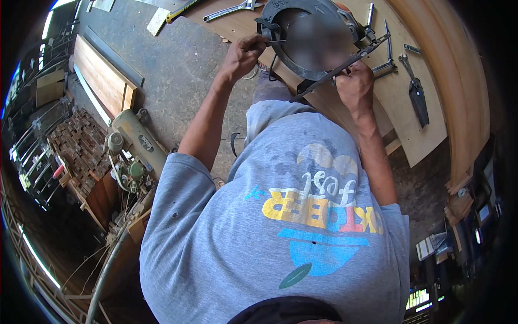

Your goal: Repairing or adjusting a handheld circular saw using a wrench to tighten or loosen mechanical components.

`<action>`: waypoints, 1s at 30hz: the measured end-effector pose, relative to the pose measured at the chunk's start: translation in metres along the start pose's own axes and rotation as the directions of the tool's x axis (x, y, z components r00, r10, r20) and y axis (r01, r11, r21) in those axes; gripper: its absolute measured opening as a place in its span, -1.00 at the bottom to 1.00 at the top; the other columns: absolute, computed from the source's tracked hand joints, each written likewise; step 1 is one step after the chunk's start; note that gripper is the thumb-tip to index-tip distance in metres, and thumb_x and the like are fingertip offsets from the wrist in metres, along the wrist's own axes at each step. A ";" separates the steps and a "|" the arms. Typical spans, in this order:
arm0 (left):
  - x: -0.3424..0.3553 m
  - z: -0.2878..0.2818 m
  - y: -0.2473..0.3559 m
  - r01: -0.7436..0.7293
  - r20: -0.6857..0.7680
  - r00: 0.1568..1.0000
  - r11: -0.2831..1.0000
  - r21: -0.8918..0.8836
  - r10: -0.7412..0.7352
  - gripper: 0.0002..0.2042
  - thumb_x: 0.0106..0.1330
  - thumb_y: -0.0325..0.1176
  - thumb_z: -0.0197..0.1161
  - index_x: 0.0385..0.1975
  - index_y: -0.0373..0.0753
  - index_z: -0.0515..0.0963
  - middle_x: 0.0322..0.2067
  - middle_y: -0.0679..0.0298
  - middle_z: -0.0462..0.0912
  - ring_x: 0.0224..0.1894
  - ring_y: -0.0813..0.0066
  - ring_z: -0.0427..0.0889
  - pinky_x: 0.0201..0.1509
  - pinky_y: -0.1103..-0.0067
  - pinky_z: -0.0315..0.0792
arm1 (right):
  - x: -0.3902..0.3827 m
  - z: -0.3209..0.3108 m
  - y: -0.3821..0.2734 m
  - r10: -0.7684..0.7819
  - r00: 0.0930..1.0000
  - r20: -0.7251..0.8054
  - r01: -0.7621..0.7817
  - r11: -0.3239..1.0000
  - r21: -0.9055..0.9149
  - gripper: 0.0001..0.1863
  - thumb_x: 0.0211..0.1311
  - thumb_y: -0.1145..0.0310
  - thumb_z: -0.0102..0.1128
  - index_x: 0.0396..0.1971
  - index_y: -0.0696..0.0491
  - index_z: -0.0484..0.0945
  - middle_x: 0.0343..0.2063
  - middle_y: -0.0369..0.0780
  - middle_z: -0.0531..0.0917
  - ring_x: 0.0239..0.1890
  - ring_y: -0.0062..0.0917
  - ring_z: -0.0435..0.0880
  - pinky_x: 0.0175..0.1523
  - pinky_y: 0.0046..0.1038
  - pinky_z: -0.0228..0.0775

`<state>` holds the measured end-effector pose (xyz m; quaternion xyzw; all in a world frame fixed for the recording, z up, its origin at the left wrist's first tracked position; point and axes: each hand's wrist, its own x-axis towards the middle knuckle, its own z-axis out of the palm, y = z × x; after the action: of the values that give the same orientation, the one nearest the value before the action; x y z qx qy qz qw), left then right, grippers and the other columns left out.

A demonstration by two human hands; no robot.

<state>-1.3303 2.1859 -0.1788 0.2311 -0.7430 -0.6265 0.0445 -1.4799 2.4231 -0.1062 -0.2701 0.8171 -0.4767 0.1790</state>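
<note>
A circular saw (307, 74) with a dark round guard rests on the wooden workbench in front of me; its middle is blurred. My left hand (245, 56) is closed at the saw's left side, pinching a thin dark rod (276, 42) that points in toward the saw. Its far end is lost in the blur. The saw's long flat base plate (337, 70) runs slantwise on the near right. My right hand (356, 86) is closed on the plate's lower edge; its fingertips are partly hidden.
On the bench lie an adjustable wrench (229, 11), a yellow and black tool (182, 9) and a black-handled tool (417, 102). A curved wooden panel (464, 81) borders the right. To the left, planks (102, 73), stacked wood blocks (81, 146) and a grey cylindrical machine (141, 141) stand on concrete.
</note>
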 end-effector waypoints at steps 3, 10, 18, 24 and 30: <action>0.004 -0.007 -0.001 -0.061 0.051 0.997 0.996 0.069 0.058 -0.86 0.33 -0.52 0.19 -0.18 -0.26 0.63 -0.40 0.42 0.57 -0.37 0.65 0.44 -0.25 0.70 0.32 | -0.001 0.001 -0.002 0.010 1.000 -0.006 -0.010 1.000 -0.006 -0.71 0.25 0.39 0.33 -0.62 0.14 0.49 -0.78 -0.35 0.48 -0.75 -0.58 0.28 -0.60 -0.44 0.13; 0.004 -0.014 -0.014 0.075 0.172 0.985 0.935 -0.347 -0.016 -0.87 0.39 -0.47 0.19 -0.13 -0.28 0.60 -0.44 0.40 0.52 -0.42 0.67 0.41 -0.33 0.73 0.29 | -0.001 0.002 -0.004 -0.022 0.999 -0.035 0.022 1.000 -0.002 -0.72 0.25 0.40 0.32 -0.61 0.14 0.48 -0.77 -0.33 0.48 -0.74 -0.56 0.28 -0.58 -0.44 0.13; -0.018 0.010 -0.018 0.185 0.151 0.980 0.853 -0.489 -0.126 -0.92 0.45 -0.45 0.13 -0.19 -0.27 0.55 -0.47 0.37 0.47 -0.53 0.67 0.35 -0.47 0.73 0.26 | -0.001 0.001 0.000 -0.033 0.999 -0.014 0.033 0.999 0.014 -0.72 0.24 0.42 0.31 -0.62 0.14 0.47 -0.77 -0.33 0.45 -0.73 -0.54 0.24 -0.58 -0.41 0.12; -0.056 0.076 0.025 0.406 0.187 0.894 0.559 -0.723 -0.407 -0.93 0.49 -0.47 0.04 -0.24 -0.24 0.48 -0.47 0.33 0.47 -0.57 0.63 0.38 -0.56 0.71 0.27 | 0.000 0.001 0.007 0.020 1.000 -0.008 -0.020 1.000 -0.019 -0.76 0.27 0.38 0.29 -0.55 0.13 0.51 -0.72 -0.34 0.45 -0.67 -0.55 0.26 -0.54 -0.43 0.14; -0.061 0.097 0.102 0.496 0.280 0.762 0.248 -0.832 -0.584 -0.95 0.49 -0.41 0.06 -0.22 -0.23 0.42 -0.49 0.32 0.46 -0.59 0.62 0.38 -0.60 0.71 0.25 | 0.004 0.004 0.013 -0.032 0.999 -0.040 0.033 0.999 0.017 -0.76 0.22 0.42 0.31 -0.60 0.12 0.50 -0.77 -0.32 0.48 -0.74 -0.51 0.26 -0.58 -0.39 0.13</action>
<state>-1.3403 2.3096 -0.0887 0.4412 -0.1863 -0.8774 -0.0296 -1.4842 2.4235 -0.1200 -0.2723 0.8118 -0.4921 0.1573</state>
